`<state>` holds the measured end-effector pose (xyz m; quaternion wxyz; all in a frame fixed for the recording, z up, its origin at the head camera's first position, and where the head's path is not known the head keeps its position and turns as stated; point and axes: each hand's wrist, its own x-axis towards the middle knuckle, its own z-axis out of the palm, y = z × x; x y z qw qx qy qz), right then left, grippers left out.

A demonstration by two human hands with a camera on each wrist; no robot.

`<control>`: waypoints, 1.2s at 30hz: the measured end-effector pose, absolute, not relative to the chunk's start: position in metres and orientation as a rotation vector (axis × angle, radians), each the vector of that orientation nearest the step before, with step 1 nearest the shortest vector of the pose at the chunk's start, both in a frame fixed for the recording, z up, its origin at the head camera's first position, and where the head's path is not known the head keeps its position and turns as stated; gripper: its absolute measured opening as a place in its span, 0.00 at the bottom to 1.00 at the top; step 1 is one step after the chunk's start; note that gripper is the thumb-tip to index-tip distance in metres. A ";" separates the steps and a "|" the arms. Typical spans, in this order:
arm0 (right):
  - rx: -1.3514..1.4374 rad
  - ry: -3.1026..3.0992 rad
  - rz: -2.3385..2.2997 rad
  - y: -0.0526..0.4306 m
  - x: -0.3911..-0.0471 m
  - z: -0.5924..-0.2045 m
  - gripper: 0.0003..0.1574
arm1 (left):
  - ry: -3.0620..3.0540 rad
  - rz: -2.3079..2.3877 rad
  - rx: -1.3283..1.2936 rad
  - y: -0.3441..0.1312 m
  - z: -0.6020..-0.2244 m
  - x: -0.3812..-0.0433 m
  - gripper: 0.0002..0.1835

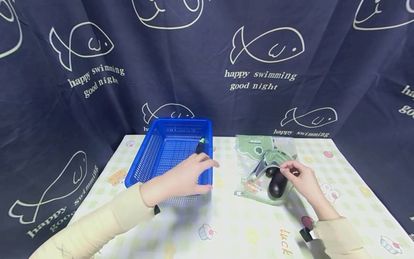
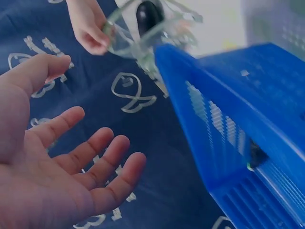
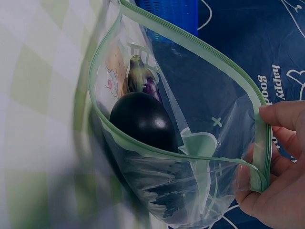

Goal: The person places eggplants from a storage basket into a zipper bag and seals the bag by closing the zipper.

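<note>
My left hand (image 1: 187,174) hovers at the right side of a blue plastic basket (image 1: 184,126), holding nothing. In the left wrist view its fingers are spread and relaxed beside the basket's wall (image 2: 186,119). A dark item (image 1: 199,146) with a bright green tip lies inside the basket; its kind is unclear. My right hand (image 1: 304,180) pinches the green zip rim of a clear bag (image 3: 259,129), whose mouth gapes. Inside the bag lies a glossy dark eggplant (image 3: 143,121). Behind it a green-and-purple stem end (image 3: 140,76) shows, perhaps of a second eggplant.
A tablecloth (image 1: 229,223) with pale checks and cartoon prints covers the table. Behind the table hangs a dark blue curtain (image 1: 207,72) with white fish drawings. The bag, printed with a green cartoon figure (image 1: 257,145), lies to the right of the basket.
</note>
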<state>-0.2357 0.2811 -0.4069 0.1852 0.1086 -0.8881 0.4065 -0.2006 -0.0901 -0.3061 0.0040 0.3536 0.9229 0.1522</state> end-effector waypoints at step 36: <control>0.297 -2.526 1.130 0.283 -0.238 -0.409 0.03 | 2.830 0.513 0.575 -0.151 -0.341 -0.291 0.34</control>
